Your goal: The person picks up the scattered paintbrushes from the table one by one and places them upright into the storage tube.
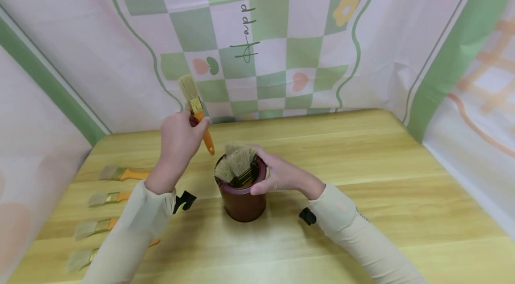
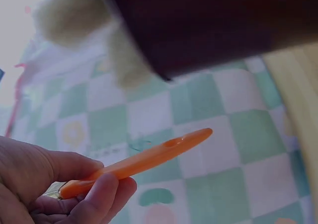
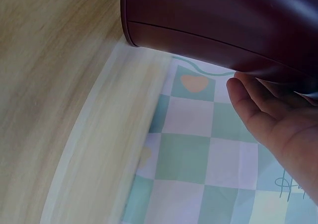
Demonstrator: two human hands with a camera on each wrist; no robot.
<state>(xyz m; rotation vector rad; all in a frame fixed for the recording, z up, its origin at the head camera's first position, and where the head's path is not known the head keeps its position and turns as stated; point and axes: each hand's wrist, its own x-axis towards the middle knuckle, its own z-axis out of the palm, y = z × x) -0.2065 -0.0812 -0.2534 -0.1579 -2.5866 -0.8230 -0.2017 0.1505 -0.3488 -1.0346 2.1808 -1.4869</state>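
My left hand (image 1: pixel 179 138) pinches a paintbrush (image 1: pixel 196 105) by its orange handle, bristles up, to the left of a dark red can (image 1: pixel 243 205) and higher than its rim. In the left wrist view, thumb and fingers grip the handle (image 2: pixel 149 158) near the ferrule, and its tip points free. Several brushes (image 1: pixel 237 163) stand in the can with pale bristles upward; their handles are hidden inside. My right hand (image 1: pixel 281 174) holds the can at its right side, thumb at the near rim, fingers round the far side. The right wrist view shows fingers (image 3: pixel 258 102) against the can wall.
Several orange-handled paintbrushes (image 1: pixel 114 173) lie in a column on the wooden table (image 1: pixel 342 150) at the left, bristles pointing left, partly covered by my left arm. A checkered cloth (image 1: pixel 271 20) hangs behind the table's far edge, with pale cloth at both sides.
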